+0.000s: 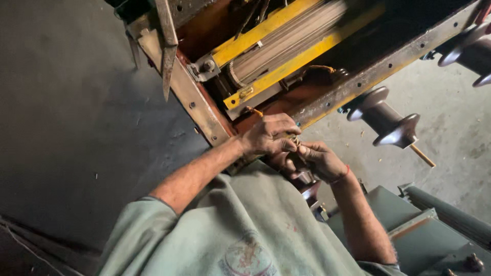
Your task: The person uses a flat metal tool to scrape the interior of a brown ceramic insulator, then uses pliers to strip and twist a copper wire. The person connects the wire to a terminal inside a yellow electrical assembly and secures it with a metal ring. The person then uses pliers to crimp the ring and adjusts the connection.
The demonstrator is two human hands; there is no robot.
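My left hand (268, 134) and my right hand (322, 159) meet at the near corner of an open rusty metal tank (204, 110). The fingers of both hands pinch a small tan strand (294, 139) between them, just over the tank's rim. An orange lead (254, 111) comes out of the tank right behind my left hand. Directly below my hands stands a brown ribbed insulator (306, 180), partly hidden by my right palm. Inside the tank lies a grey wound coil (286, 43) held between yellow bars (302, 53).
Another brown insulator (384, 118) juts from the tank's right flange (388, 64), with more at the top right (473, 51). A grey-green metal housing (424, 235) sits at bottom right. A pointed metal strip (168, 56) hangs over the tank's left corner. Dark floor lies to the left.
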